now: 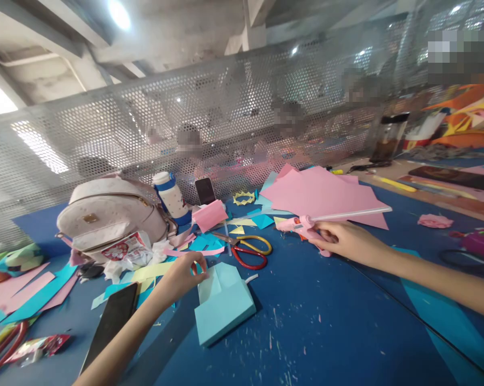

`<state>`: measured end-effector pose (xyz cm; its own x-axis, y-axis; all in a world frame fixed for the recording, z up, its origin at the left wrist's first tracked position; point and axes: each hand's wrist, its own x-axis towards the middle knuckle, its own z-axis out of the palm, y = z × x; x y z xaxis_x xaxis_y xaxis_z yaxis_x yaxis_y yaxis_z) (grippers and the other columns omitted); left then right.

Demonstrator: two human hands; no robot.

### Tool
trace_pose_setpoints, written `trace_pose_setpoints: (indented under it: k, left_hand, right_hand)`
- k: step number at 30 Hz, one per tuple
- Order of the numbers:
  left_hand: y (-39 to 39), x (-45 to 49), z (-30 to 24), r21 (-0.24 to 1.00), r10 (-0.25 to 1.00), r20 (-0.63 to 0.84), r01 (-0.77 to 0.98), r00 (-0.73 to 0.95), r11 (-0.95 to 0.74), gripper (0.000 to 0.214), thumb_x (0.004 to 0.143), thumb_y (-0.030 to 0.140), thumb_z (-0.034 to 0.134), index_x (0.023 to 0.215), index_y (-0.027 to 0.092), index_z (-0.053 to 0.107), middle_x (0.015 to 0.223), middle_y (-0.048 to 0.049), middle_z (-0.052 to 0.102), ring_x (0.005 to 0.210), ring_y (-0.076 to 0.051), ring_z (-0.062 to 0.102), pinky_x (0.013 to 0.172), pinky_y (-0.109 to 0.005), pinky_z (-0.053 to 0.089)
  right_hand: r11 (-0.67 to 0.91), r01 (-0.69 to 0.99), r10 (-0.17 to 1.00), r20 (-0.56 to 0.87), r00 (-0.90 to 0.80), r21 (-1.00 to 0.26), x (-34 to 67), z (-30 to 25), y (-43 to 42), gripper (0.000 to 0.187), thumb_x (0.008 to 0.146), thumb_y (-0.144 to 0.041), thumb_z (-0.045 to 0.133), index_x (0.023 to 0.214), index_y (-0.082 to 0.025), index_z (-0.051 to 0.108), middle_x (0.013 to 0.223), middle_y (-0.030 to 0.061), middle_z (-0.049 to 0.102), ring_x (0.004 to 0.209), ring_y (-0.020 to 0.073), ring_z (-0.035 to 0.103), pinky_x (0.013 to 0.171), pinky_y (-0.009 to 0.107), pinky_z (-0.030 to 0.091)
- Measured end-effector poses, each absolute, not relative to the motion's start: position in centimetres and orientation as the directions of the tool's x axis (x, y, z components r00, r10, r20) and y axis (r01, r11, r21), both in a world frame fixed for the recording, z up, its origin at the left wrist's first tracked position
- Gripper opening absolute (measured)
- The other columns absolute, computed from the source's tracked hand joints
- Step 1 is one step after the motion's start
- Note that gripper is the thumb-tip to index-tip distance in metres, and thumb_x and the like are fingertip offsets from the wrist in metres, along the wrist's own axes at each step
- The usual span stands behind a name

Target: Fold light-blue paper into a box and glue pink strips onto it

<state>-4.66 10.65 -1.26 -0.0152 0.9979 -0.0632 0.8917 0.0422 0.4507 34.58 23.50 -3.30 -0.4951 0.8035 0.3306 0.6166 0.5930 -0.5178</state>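
My right hand is wrapped round the handle of a pink glue gun with a white glue stick poking out behind it. The gun lies low over the blue table, nozzle pointing left toward the scissors. My left hand is closed in a pinch at the upper left corner of a folded light-blue paper piece that lies flat on the table. A small white strip sticks out beside the paper.
Pink paper sheets lie behind the glue gun. A pale backpack, a bottle and an upright phone stand at the back left. A dark phone lies near my left forearm. Paper scraps cover the left. A perforated metal screen closes the far side.
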Motion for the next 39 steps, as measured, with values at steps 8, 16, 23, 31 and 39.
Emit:
trace_pose_setpoints:
  k: [8, 16, 23, 31, 39]
  left_hand:
    - [10.0, -5.5, -2.0, 0.456, 0.995, -0.098, 0.889, -0.002, 0.047, 0.026, 0.067, 0.030, 0.071, 0.088, 0.023, 0.057, 0.091, 0.0004, 0.065, 0.077, -0.018, 0.059, 0.068, -0.026, 0.042]
    - [10.0, -5.3, -1.8, 0.525, 0.996, -0.085, 0.850, -0.006, 0.050, 0.017, 0.063, 0.021, 0.067, 0.077, 0.021, 0.057, 0.074, 0.0030, 0.059, 0.069, -0.016, 0.055, 0.064, -0.025, 0.042]
    - [9.7, -4.8, -0.6, 0.690, 0.998, 0.058, 0.724, -0.011, -0.032, 0.015, 0.069, 0.029, 0.070, 0.073, 0.019, 0.059, 0.071, 0.0018, 0.060, 0.067, -0.015, 0.055, 0.067, -0.027, 0.043]
    - [9.8, -0.8, -0.4, 0.898, 0.993, 0.117, 0.429, -0.008, -0.102, 0.032, 0.071, 0.045, 0.075, 0.083, 0.017, 0.063, 0.059, 0.0058, 0.049, 0.054, -0.010, 0.046, 0.053, -0.021, 0.033]
    - [10.5, 2.6, -2.2, 0.967, 0.979, 0.199, 0.170, -0.052, -0.187, 0.036, 0.071, 0.041, 0.079, 0.091, 0.017, 0.062, 0.064, 0.0077, 0.044, 0.054, -0.006, 0.041, 0.051, -0.017, 0.033]
  right_hand:
    - [0.566, 0.714, 0.824, 0.272, -0.496, -0.413, 34.6, -2.6, 23.5, 0.043, 0.090, -0.061, 0.054, 0.073, -0.022, 0.058, 0.055, -0.0032, 0.052, 0.047, 0.0122, 0.045, 0.048, 0.026, 0.027]
    - [0.553, 0.753, 0.833, 0.280, -0.478, -0.358, 35.3, -2.2, 22.7, 0.041, 0.086, -0.060, 0.056, 0.069, -0.023, 0.060, 0.055, -0.0014, 0.058, 0.043, 0.0137, 0.049, 0.044, 0.026, 0.027]
    - [0.562, 0.761, 0.817, 0.361, -0.449, -0.325, 37.2, -0.9, 19.7, 0.031, 0.077, -0.055, 0.070, 0.088, -0.026, 0.072, 0.052, 0.0028, 0.060, 0.036, 0.0171, 0.047, 0.037, 0.029, 0.019]
    - [0.636, 0.499, 0.690, 0.144, -0.710, -0.589, 31.9, 2.2, 14.7, 0.025, 0.096, -0.046, 0.051, 0.111, -0.033, 0.067, 0.101, 0.0006, 0.072, 0.074, 0.0182, 0.065, 0.065, 0.030, 0.049]
    - [0.531, 0.175, 0.652, 0.268, -0.710, -0.829, 23.4, -1.0, 16.6, 0.028, 0.096, -0.040, 0.052, 0.113, -0.021, 0.063, 0.110, 0.0054, 0.069, 0.091, 0.0193, 0.062, 0.075, 0.030, 0.047]
